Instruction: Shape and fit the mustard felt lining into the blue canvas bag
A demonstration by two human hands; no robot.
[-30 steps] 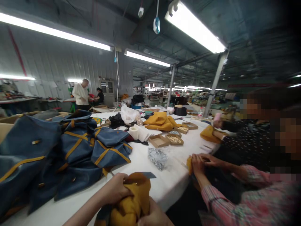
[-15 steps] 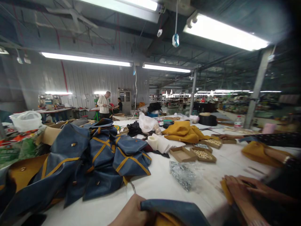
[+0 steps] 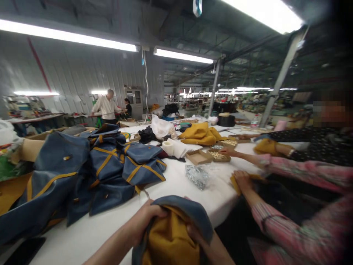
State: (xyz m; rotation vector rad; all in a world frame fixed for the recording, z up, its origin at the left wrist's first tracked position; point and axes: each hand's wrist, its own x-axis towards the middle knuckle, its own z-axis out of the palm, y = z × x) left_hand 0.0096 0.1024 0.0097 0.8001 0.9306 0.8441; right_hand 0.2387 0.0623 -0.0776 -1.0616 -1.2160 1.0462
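Note:
A blue bag with a mustard-yellow lining [image 3: 171,239] is held at the table's near edge, its inside facing up. My left hand [image 3: 146,221] is closed round its left rim, thumb over the edge. On the other side my right hand [image 3: 196,235] is closed on the bag, its thumb against the lining and its fingers mostly hidden by the blue material. Just beyond and to the left lies a pile of blue bags [image 3: 110,173] with yellow crossed straps and small metal clasps.
A plastic bag of silver metal parts [image 3: 197,176] lies on the white table [image 3: 176,187], near cardboard boxes [image 3: 199,157] of gold pieces. On the right, a co-worker's pink sleeve [image 3: 275,221] reaches over the table. A dark phone-like slab [image 3: 26,252] rests at lower left.
My view has shifted, and the bag with both my hands is now more fully in sight, its lining exposed. The pink-sleeved co-worker's one hand has moved to the box of gold pieces.

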